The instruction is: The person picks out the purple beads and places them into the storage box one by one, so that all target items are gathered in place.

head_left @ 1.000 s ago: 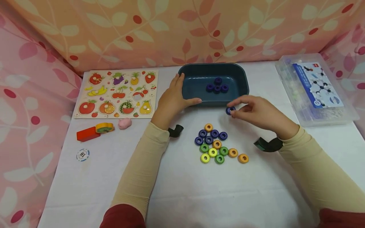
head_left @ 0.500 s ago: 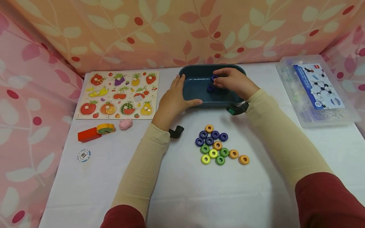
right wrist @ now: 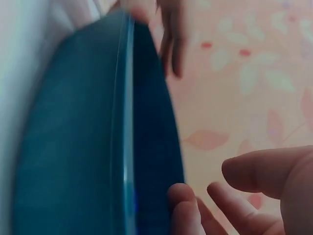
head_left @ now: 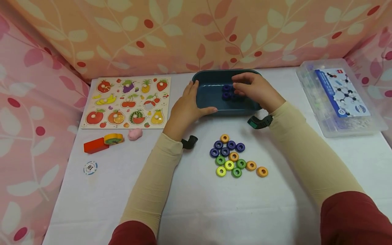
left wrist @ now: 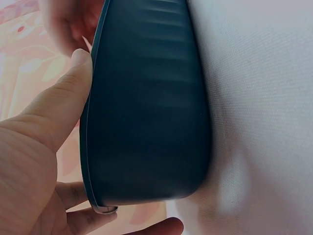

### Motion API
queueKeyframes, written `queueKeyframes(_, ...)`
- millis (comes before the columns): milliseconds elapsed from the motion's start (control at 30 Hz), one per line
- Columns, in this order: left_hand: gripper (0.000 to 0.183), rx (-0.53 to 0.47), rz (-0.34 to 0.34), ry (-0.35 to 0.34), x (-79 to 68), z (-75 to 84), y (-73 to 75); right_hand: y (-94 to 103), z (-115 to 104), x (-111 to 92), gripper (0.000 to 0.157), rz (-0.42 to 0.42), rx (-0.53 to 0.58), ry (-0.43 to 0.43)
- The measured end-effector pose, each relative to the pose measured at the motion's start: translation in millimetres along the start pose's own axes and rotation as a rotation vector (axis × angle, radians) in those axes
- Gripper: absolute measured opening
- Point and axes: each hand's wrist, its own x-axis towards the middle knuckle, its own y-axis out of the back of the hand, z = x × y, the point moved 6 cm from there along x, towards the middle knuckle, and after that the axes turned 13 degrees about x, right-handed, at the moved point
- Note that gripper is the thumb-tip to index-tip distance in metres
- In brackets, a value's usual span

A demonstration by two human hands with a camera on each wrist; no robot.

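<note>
Left hand [head_left: 185, 107] spread against tray [head_left: 209, 98], right hand [head_left: 256, 89] half-spread

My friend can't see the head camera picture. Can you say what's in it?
A person's left hand holds a dark teal tray while the right hand hangs over purple rings inside it. In front lie orange, purple, green and yellow rings; a fruit puzzle lies left, a clear case right.
</note>
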Motion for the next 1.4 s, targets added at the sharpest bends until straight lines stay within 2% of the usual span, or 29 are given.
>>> queueKeyframes(167,0.123,-0.007,0.003,-0.001,-0.5,0.3,-0.2,1.6,6.1,-41.3,0.049,-0.019,-0.085,0.039)
queueKeyframes(333,0.124,-0.008,0.001,0.006,-0.8,-1.4,-0.9,-6.0,29.2,-76.0,0.042,-0.087,-0.168,0.030)
queueKeyframes(400,0.123,-0.009,0.002,0.007,-1.0,-1.6,-1.1,-10.5,40.5,-85.7,0.036,-0.108,-0.216,0.053)
queueKeyframes(533,0.123,-0.012,0.003,0.003,-1.5,-1.0,-0.8,-21.7,62.9,-101.1,0.027,-0.150,-0.307,0.099)
queueKeyframes(700,0.123,-0.013,0.006,0.001,-2.6,-1.6,0.7,-36.8,85.5,-108.3,0.030,-0.225,-0.297,0.093)
queueKeyframes(800,0.122,-0.014,0.006,0.000,-3.0,-2.2,1.2,-40.6,90.9,-107.6,0.029,-0.233,-0.294,0.095)
queueKeyframes(1033,0.122,-0.012,0.006,0.001,-2.6,-1.5,1.7,-35.6,88.1,-102.4,0.023,-0.158,-0.333,0.125)
queueKeyframes(1167,0.122,-0.001,0.003,0.006,-1.8,-1.0,1.7,-30.8,82.3,-101.5,0.024,-0.161,-0.350,0.113)
queueKeyframes(1267,0.122,0.004,-0.003,0.008,-1.5,-0.5,1.3,-26.8,66.1,-102.7,0.025,-0.167,-0.339,0.123)
queueKeyframes(1400,0.122,0.004,-0.009,0.003,-1.1,0.5,0.9,-15.0,30.4,-99.7,0.027,-0.062,-0.235,0.164)
